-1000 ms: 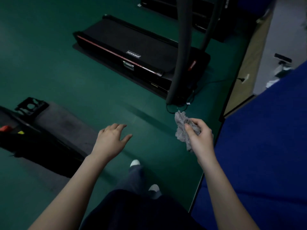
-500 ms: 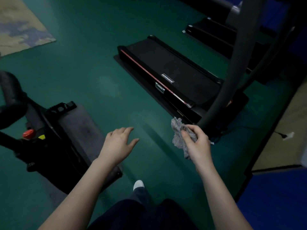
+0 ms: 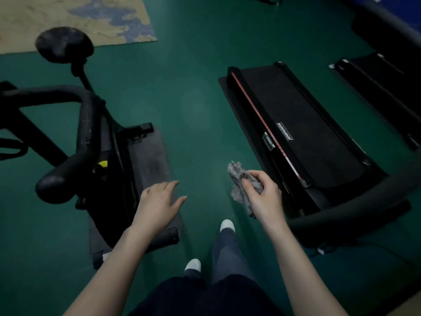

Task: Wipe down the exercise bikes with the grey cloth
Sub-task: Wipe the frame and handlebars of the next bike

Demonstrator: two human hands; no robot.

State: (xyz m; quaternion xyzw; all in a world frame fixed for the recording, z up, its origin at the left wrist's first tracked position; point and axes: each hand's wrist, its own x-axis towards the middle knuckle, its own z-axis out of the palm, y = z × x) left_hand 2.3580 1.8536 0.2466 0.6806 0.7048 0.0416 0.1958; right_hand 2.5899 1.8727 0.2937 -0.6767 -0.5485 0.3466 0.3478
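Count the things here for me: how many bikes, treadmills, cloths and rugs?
Exercise bike: 1
Treadmills: 2
Grey cloth: 1
Patterned rug: 1
Total: 5

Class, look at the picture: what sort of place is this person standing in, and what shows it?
Most likely a gym or fitness room. A black exercise bike with curved handlebars stands on the left, and a flat black treadmill with a red side stripe lies on the right.
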